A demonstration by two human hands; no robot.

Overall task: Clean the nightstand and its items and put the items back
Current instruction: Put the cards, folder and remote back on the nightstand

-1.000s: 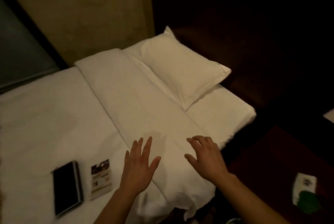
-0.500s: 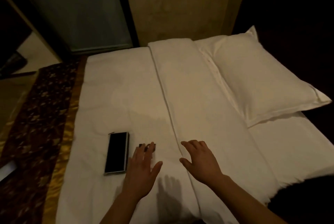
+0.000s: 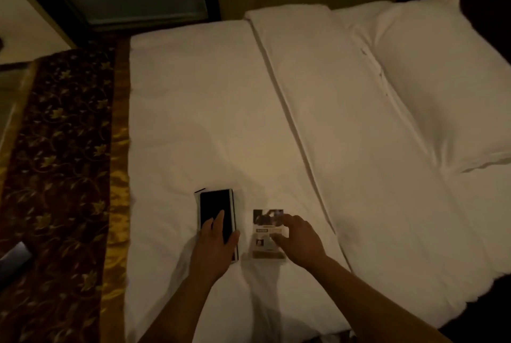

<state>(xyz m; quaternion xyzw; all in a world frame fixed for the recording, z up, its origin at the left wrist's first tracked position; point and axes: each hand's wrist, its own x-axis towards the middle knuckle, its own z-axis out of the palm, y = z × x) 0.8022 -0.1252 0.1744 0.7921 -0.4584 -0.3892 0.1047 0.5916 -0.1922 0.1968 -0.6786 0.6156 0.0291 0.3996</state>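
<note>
Both hands were down on the white bed (image 3: 193,121), and this looked like the pick-up step, gathering the nightstand's items to carry them back. The left hand (image 3: 214,243) lay spread, fingers apart, on the near end of the flat black notepad holder (image 3: 215,207), while the right hand (image 3: 300,240) hovered loosely open over the small printed card (image 3: 266,232) just beside it, gripping nothing yet. Next, by my reading, each hand needed to close round its item and lift it clear of the soft sheet.
</note>
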